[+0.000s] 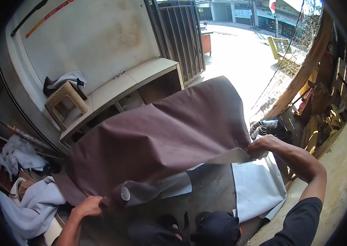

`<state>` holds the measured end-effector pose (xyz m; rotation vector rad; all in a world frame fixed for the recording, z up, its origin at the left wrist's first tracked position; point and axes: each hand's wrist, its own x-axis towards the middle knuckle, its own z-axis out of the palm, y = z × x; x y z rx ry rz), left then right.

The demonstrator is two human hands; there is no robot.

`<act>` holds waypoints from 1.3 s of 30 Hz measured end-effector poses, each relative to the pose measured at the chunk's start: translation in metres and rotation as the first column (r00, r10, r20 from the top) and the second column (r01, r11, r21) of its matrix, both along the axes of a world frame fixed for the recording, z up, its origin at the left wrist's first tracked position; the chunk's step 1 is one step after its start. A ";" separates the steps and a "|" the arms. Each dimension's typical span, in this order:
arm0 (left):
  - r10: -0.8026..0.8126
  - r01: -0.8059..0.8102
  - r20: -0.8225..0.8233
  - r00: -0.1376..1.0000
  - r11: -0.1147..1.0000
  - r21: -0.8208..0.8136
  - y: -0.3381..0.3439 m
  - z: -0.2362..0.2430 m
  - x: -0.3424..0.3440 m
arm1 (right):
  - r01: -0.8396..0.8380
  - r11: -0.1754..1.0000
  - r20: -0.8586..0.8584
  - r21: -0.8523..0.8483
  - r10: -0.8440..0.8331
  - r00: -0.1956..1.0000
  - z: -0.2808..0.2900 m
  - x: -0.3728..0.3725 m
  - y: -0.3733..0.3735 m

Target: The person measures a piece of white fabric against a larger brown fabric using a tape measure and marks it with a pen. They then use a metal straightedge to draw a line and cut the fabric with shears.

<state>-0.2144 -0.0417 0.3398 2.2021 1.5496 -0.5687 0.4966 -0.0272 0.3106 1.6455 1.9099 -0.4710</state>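
A large sheet of brown leather-like upholstery fabric [157,135] spreads out in front of me, lifted off the floor and rippled. Its pale backing shows where the near edge folds over. My left hand [88,206] is closed on the near left edge. At the right end, my right hand [260,146] grips the edge in a closed fist. Beneath the right side lies a pale sheet of material [259,186], partly covered by the brown fabric. The fabric hides part of the bench behind it.
A tiled bench [114,88] runs along the wall, with a woven-pattern plastic stool [66,102] on it. White stuffing [20,156] and crumpled grey fabric [34,209] lie at left. Wood scraps [321,123] pile up at right. A metal gate [181,39] stands beside the sunlit opening.
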 end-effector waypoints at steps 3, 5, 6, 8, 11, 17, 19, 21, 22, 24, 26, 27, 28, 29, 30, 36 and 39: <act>-0.125 -0.179 -0.357 0.926 0.688 -0.703 -0.035 0.001 -0.035 | -0.031 0.816 0.109 -0.577 0.115 0.987 -0.004 -0.022 -0.008; -0.119 -0.283 -0.490 0.863 0.691 -0.665 -0.013 0.051 -0.024 | 0.114 0.930 0.203 -0.351 -0.043 0.978 0.011 0.005 -0.023; 0.089 -0.161 -0.151 0.984 0.804 -0.572 -0.021 0.073 -0.068 | 0.118 0.931 0.178 -0.345 -0.059 0.982 0.031 0.018 -0.028; 0.356 -0.151 0.319 0.878 0.840 -0.521 -0.017 0.110 -0.048 | 0.135 0.920 0.197 -0.368 -0.064 0.978 0.066 0.026 -0.032; 0.139 -0.077 0.086 0.986 0.860 -0.505 0.001 0.119 -0.027 | -0.019 0.998 0.115 -0.058 0.025 0.993 0.067 0.031 -0.028; 0.265 -0.215 -0.385 0.884 0.962 0.169 0.188 0.030 -0.076 | 0.177 0.984 0.068 0.019 -0.178 0.982 -0.005 0.021 0.119; 0.300 -0.228 0.146 0.943 0.261 0.938 0.318 0.221 -0.108 | 0.485 0.776 -0.405 0.404 -0.324 0.855 0.060 0.025 0.190; 0.170 -0.821 0.803 0.571 0.101 0.563 0.291 0.320 0.021 | 0.486 0.108 -0.438 0.867 -0.298 0.848 0.195 0.088 0.240; -0.087 -0.778 0.775 0.626 -0.010 0.628 0.269 0.353 0.030 | 0.457 -0.123 -0.472 0.881 -0.177 0.863 0.245 0.093 0.228; -0.354 -0.641 0.548 0.758 -0.247 0.727 0.189 0.411 0.038 | 0.527 -0.408 -0.511 0.746 0.159 0.845 0.290 0.075 0.168; -0.435 -0.591 0.435 0.788 -0.334 0.735 0.138 0.380 0.024 | 0.553 -0.500 -0.423 0.666 0.358 0.833 0.304 0.045 0.096; -0.445 -0.587 0.424 0.789 -0.343 0.733 0.121 0.353 0.013 | 0.568 -0.507 -0.381 0.648 0.430 0.818 0.302 0.031 0.068; -0.436 -0.563 0.406 0.803 -0.333 0.756 0.101 0.329 0.007 | 0.605 -0.479 -0.381 0.636 0.487 0.786 0.279 0.023 0.049; -0.390 -0.517 0.386 0.836 -0.325 0.792 0.073 0.315 -0.009 | 0.660 -0.425 -0.397 0.619 0.555 0.731 0.254 0.006 0.044; -0.359 -0.534 0.431 0.828 -0.267 0.802 0.062 0.275 -0.024 | 0.655 -0.369 -0.394 0.660 0.573 0.719 0.246 -0.004 0.025; 0.230 -0.326 0.250 0.941 0.406 0.854 -0.019 0.053 -0.086 | 0.480 0.319 -0.568 0.817 0.304 0.765 0.022 -0.044 0.012; 0.358 -0.155 -0.221 0.907 0.773 0.616 -0.037 -0.015 -0.081 | 0.406 0.405 -0.508 0.819 0.183 0.842 -0.082 -0.031 0.005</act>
